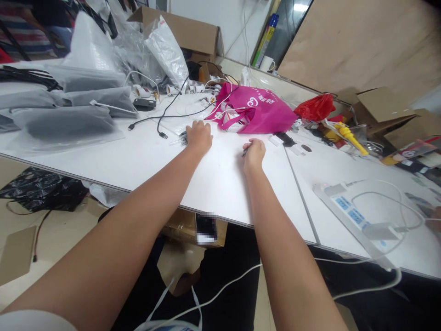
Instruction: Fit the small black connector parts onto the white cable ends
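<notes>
My left hand [200,137] rests on the white table with its fingers curled down. Small dark pieces [183,137] and a thin clear strip lie right beside its fingers; whatever is under the fingers is hidden. Further right, my right hand [255,152] is closed around a small dark object [245,151], of which only the end shows. Behind both hands a pink bag [272,110] lies on its side, with white papers or boxes in its mouth. Black cables [161,119] with USB plugs run across the table left of my left hand.
Grey plastic pouches [65,124] are heaped at the left. A white power strip [354,214] with cords lies at the right, its cable hanging over the front edge. Cardboard boxes [186,34], a red bag [315,107] and a yellow tool [349,137] stand farther back.
</notes>
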### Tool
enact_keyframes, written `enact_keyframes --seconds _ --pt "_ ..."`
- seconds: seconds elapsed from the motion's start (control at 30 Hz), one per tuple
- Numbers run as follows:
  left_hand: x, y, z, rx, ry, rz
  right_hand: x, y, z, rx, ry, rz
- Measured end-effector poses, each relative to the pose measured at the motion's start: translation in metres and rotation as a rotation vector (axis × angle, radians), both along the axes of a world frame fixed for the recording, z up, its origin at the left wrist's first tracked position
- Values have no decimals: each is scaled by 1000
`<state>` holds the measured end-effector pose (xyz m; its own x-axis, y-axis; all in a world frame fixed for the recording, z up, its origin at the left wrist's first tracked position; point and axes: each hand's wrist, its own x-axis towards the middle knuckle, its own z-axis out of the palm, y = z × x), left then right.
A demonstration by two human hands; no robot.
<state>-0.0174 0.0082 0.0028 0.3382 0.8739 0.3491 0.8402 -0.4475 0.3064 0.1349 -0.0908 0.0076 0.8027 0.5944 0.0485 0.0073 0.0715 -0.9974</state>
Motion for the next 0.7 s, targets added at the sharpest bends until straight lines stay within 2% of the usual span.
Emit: enact_keyframes --seconds 0.3,0.53,0.7 --pt "-16 6 9 -73 -39 114 1 -2 -5 8 -38 11" --pt "-17 11 6 -89 -21 155 0 0 -4 -22 -44 31" --pt "-17 15 3 -113 -15 138 6 2 -12 -50 -107 50"
